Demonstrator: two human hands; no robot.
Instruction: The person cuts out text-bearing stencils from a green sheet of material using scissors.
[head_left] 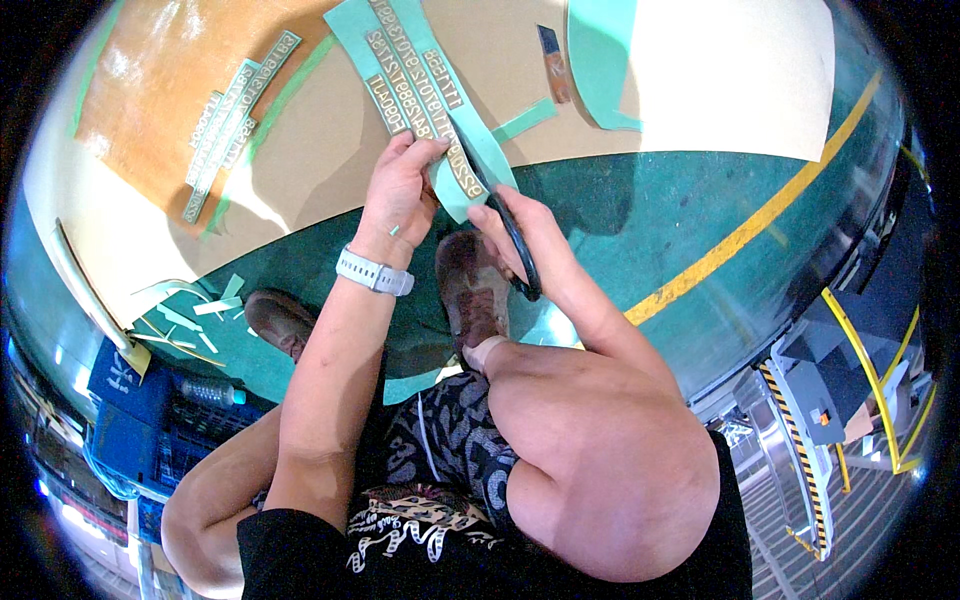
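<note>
A long light-green sheet [350,30] with rows of raised or cut-out characters slants from the top of the view down toward me. My left hand [395,185] pinches its left edge near the lower end, thumb and fingers closed on it. In my right hand [530,230] is a pair of scissors [518,250], its black handle loops under my fingers. The blades run up along the sheet, between a row of characters and its plain right margin. Part of the blades is hidden by the sheet and my left fingers.
Brown paper [320,180] covers the curved surface ahead, with an orange panel [150,90] carrying another character strip [235,125]. A green tape piece [525,120] lies right. Green scraps [215,305] litter the floor near my shoe [280,320]. A blue crate [130,410] stands left; a yellow line [760,215] crosses the floor right.
</note>
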